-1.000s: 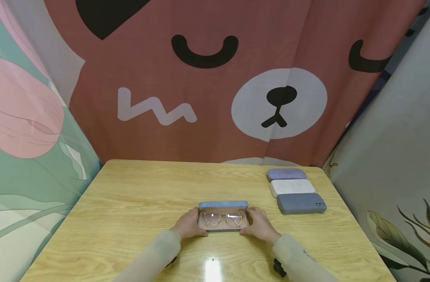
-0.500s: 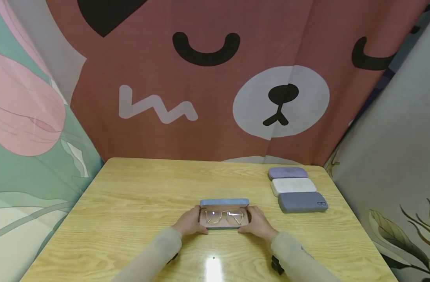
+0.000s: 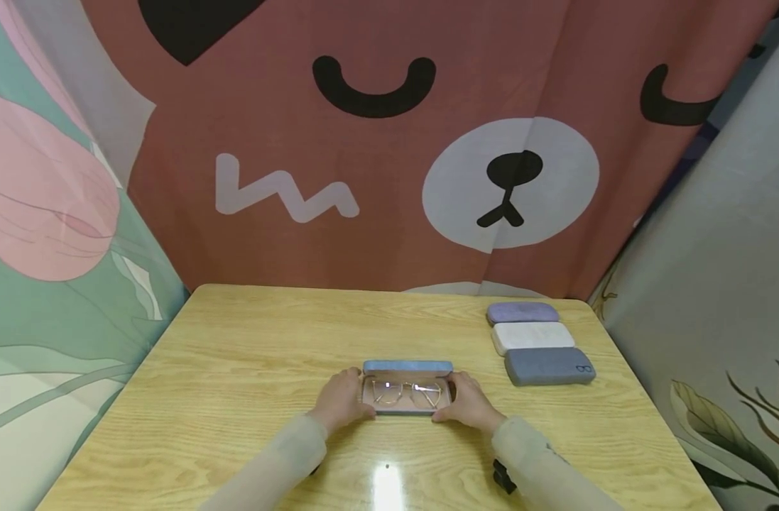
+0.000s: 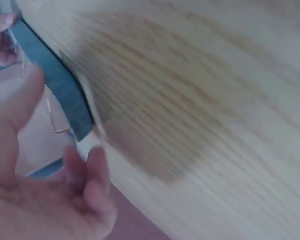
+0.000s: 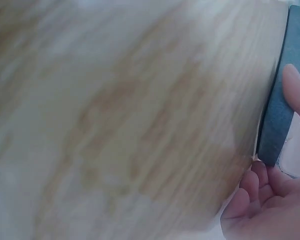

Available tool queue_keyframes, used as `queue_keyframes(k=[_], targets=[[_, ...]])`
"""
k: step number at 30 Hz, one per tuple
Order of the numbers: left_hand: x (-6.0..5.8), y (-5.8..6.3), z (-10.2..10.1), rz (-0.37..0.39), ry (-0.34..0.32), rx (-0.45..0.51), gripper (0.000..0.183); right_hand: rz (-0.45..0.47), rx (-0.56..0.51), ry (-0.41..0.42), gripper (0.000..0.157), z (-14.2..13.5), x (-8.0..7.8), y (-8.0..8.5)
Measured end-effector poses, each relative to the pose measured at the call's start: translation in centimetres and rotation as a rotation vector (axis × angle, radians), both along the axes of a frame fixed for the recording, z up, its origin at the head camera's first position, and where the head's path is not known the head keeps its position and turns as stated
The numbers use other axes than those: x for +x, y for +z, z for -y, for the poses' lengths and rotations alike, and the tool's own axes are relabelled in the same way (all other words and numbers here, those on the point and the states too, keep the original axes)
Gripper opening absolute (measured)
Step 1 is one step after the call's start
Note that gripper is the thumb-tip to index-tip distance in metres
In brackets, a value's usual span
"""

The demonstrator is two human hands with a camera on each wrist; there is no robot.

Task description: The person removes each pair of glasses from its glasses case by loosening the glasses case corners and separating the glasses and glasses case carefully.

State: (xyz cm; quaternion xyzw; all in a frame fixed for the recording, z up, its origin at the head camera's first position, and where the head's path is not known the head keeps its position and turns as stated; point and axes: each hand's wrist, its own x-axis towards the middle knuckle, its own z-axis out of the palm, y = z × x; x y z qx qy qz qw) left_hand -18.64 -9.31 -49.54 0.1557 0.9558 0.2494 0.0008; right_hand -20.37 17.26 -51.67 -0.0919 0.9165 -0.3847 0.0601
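An open glasses case, blue outside with a pale pink lining, lies on the wooden table with its lid tilted back. Inside rests a pair of glasses with thin gold-coloured frames. My left hand holds the case's left end, thumb at the front corner. In the left wrist view its curled fingers are close by the case's corner. At the opposite end, my right hand grips the case, its thumb against the blue front wall. The case hides some of the right fingers.
Toward the back right of the table lie three closed glasses cases in a row: purple, white and grey-blue. A bear-patterned curtain hangs behind the table.
The left hand has shifted slightly, its fingers showing higher beside the case's end. The right hand stays at the other end. The whole head view has tilted a little.
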Motion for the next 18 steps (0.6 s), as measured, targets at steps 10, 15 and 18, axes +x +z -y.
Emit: queue_keyframes(k=[10, 15, 18], targets=[[1.8, 0.5, -0.8, -0.377, -0.013, -0.115, 0.029, 0.02, -0.011, 0.002, 0.077, 0.1, 0.1, 0.2], [1.3, -0.1, -1.9, -0.458, -0.191, -0.077, 0.03, 0.016, -0.006, 0.003, 0.077, 0.0, 0.0, 0.2], [1.1, -0.3, -2.5, -0.511, -0.231, -0.089, 0.03, 0.01, 0.003, 0.013, 0.077, 0.0, 0.0, 0.2]])
